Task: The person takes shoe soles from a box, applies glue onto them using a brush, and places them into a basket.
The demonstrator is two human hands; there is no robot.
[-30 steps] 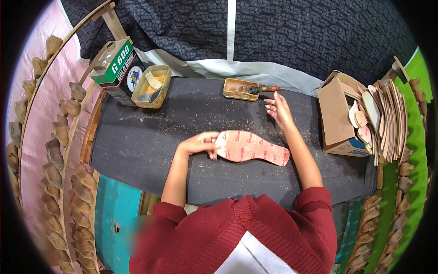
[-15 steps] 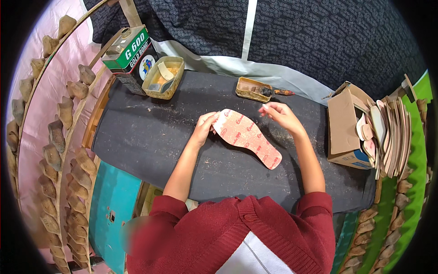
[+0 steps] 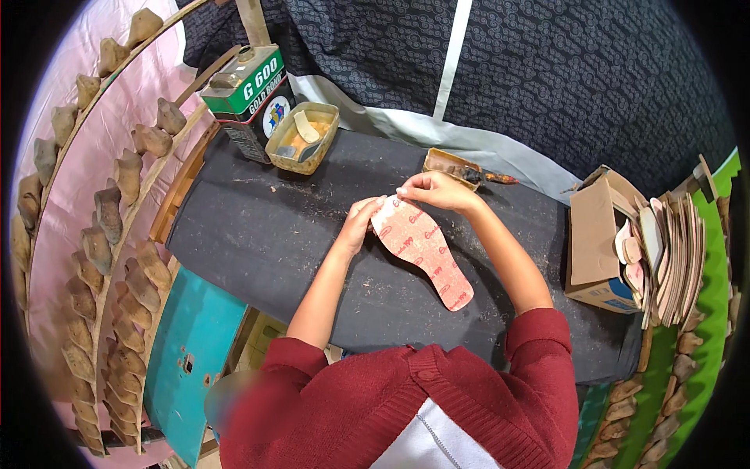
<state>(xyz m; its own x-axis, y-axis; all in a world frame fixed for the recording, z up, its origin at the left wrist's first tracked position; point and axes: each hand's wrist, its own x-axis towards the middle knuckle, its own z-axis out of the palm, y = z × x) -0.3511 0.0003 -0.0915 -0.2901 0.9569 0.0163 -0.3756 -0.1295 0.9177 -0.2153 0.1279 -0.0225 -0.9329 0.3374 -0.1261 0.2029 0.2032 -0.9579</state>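
Note:
A shoe insole, pinkish with red printing and a paler, whitish toe end, is held over the table with its heel end pointing down and right. My left hand grips it at the left of the toe end, thumb on top and the other fingers partly hidden behind. At the toe's upper edge, the thumb and fingers of my right hand are pinched together; they appear to hold that edge. Whether anything small is between them I cannot see.
Dark cloth covers the table. At the back left stand a metal can and a tub with scrapers. Behind my right hand is a small tray with a dark-tipped tool. A cardboard box of insoles stands right; shoe lasts line racks.
My right hand has moved left from beside the insole to its toe edge. The insole has swung to point more steeply downward. The whole view has shifted slightly.

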